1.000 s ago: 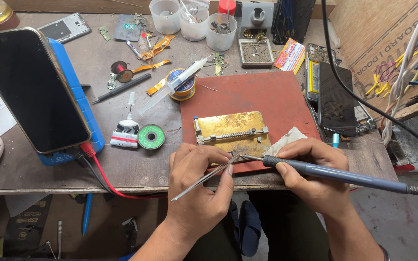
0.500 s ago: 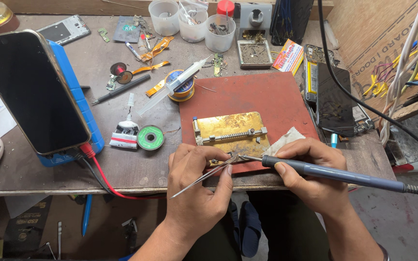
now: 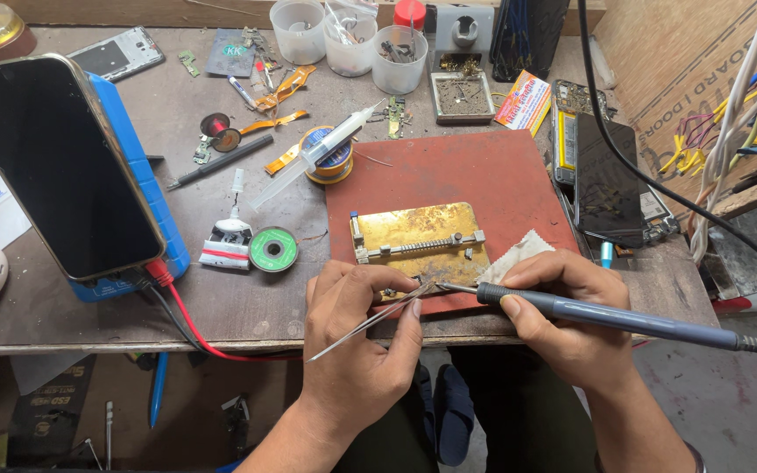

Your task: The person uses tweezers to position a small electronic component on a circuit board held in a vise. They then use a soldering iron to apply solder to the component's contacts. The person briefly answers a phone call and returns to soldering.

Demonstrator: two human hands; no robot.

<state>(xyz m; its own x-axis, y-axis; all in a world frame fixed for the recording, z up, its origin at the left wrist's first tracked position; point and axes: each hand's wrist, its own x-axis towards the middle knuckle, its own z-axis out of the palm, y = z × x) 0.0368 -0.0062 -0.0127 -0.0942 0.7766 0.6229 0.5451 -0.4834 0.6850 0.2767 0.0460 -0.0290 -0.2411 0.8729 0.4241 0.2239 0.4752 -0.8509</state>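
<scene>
The left hand (image 3: 357, 337) sits at the near edge of the desk (image 3: 177, 158), its grip closed around a pair of thin metal tweezers (image 3: 370, 321) that slant from low left up to the right, their tips meeting the near edge of a brass-coloured board holder (image 3: 418, 235). The right hand (image 3: 562, 307) is just to the right of it, its grip closed like a pen hold on the blue-grey handle of a soldering iron (image 3: 624, 317), whose metal tip points left and comes to the same spot as the tweezer tips; what lies between the two tips is too small to make out. The holder rests on a red mat (image 3: 475, 171) near the middle of the desk, with a scrap of pale cloth (image 3: 523, 250) touching its right side, partly under the right hand. A black cable (image 3: 650, 180) runs from the far right down past the mat. Left of the mat lie a small green solder reel (image 3: 273, 250), a clear syringe (image 3: 317, 153) resting across a roll of wire, and further left a dark-screened phone (image 3: 54, 162) propped on a blue stand (image 3: 146, 175) with a red lead at its near end. Plastic cups (image 3: 348, 35) of small parts stand along the far edge, and another dark phone (image 3: 606, 184) lies right of the mat.
</scene>
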